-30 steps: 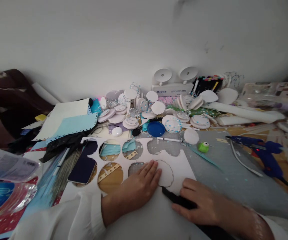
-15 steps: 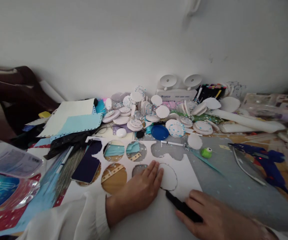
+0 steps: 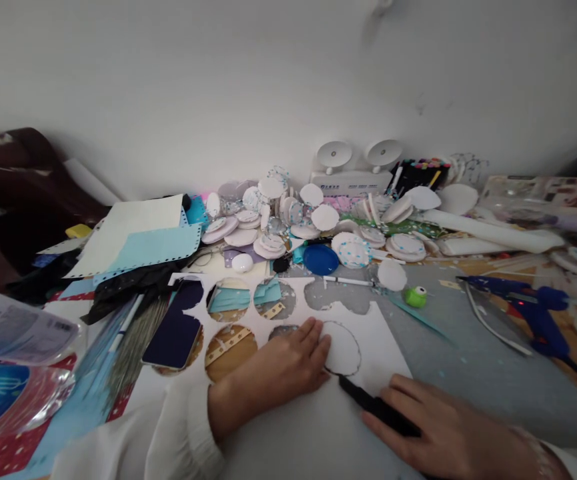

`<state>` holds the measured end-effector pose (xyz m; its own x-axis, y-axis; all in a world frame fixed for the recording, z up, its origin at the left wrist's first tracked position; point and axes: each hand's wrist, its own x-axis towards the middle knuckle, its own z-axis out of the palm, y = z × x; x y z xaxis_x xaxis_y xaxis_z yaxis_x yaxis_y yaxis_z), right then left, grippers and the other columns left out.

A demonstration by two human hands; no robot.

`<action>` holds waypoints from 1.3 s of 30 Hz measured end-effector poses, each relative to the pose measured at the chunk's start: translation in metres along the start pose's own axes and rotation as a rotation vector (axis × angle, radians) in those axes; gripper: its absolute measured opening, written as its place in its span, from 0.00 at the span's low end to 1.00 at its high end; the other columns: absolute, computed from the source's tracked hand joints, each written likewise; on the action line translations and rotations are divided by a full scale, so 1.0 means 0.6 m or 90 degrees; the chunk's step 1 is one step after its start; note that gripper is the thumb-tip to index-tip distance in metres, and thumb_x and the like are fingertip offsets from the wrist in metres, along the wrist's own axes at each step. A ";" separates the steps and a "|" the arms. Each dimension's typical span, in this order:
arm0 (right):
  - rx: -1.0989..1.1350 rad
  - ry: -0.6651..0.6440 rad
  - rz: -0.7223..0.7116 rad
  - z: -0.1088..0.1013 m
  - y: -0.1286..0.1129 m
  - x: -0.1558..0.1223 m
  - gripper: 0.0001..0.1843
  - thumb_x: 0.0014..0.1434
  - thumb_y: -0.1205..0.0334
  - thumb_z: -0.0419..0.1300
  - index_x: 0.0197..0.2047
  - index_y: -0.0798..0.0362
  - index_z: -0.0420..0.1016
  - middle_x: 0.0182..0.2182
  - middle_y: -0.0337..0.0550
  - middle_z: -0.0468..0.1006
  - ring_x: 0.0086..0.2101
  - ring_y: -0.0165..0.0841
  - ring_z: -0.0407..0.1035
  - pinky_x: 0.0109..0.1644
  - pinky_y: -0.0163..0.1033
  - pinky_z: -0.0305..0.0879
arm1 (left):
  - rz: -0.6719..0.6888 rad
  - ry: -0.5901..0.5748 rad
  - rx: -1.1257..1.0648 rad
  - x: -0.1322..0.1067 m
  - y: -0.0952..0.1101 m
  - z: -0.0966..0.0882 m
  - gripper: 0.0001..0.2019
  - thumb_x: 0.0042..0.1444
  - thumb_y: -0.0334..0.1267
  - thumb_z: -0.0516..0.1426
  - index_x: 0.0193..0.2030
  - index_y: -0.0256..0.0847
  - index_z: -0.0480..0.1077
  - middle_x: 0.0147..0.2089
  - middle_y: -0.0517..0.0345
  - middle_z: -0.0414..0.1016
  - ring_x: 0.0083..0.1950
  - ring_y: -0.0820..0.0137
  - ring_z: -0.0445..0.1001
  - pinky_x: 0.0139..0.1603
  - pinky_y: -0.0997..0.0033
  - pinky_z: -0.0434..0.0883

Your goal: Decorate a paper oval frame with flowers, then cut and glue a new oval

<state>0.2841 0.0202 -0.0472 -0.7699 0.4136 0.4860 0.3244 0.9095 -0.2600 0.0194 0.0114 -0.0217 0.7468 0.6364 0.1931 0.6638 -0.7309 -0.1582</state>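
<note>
My left hand (image 3: pixel 285 360) lies flat on a white foam board (image 3: pixel 378 347), its fingers stretched out beside a round outline (image 3: pixel 342 350) with a dark, uneven edge. My right hand (image 3: pixel 433 423) is closed around a black craft knife (image 3: pixel 383 408). The tool's thin tip touches the lower rim of that outline; the blade itself is too small to make out. Several round holes in the board lie left of and beyond my left hand. One of them is partly covered by this hand.
A dark phone (image 3: pixel 173 330) rests on the board's left part. Behind it are piled white discs (image 3: pixel 271 247) and a blue lid (image 3: pixel 321 259). To the right lie a green toy (image 3: pixel 415 297) and a blue glue gun (image 3: pixel 533 307). A plastic package (image 3: pixel 18 373) sits at left.
The view has shifted slightly. My right hand and the craft knife have moved a little up and right in the picture, the tip staying at the outline's lower edge. My left hand stays pressed down.
</note>
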 end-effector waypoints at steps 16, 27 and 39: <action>0.000 -0.071 0.003 -0.016 0.004 0.019 0.15 0.68 0.64 0.53 0.28 0.52 0.73 0.21 0.39 0.70 0.22 0.29 0.65 0.23 0.35 0.59 | 0.099 0.033 0.173 0.012 0.008 0.000 0.19 0.68 0.34 0.48 0.59 0.20 0.63 0.52 0.23 0.75 0.55 0.46 0.76 0.47 0.54 0.76; -0.019 -0.054 -0.039 -0.023 -0.003 0.042 0.16 0.65 0.67 0.54 0.24 0.50 0.68 0.18 0.38 0.68 0.21 0.30 0.62 0.21 0.38 0.53 | 0.105 0.042 0.159 0.015 0.002 -0.003 0.19 0.68 0.33 0.47 0.58 0.18 0.64 0.52 0.22 0.75 0.54 0.45 0.77 0.44 0.54 0.77; -0.012 -0.068 0.012 -0.014 -0.011 0.034 0.13 0.65 0.66 0.54 0.28 0.49 0.70 0.21 0.38 0.69 0.24 0.31 0.63 0.24 0.36 0.55 | 0.114 0.077 0.144 0.017 0.002 0.004 0.19 0.66 0.34 0.50 0.55 0.17 0.66 0.49 0.23 0.76 0.53 0.45 0.78 0.47 0.52 0.77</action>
<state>0.2708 0.0231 -0.0287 -0.8176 0.4242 0.3894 0.3484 0.9028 -0.2519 0.0281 0.0175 -0.0223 0.8516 0.4585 0.2540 0.5241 -0.7472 -0.4086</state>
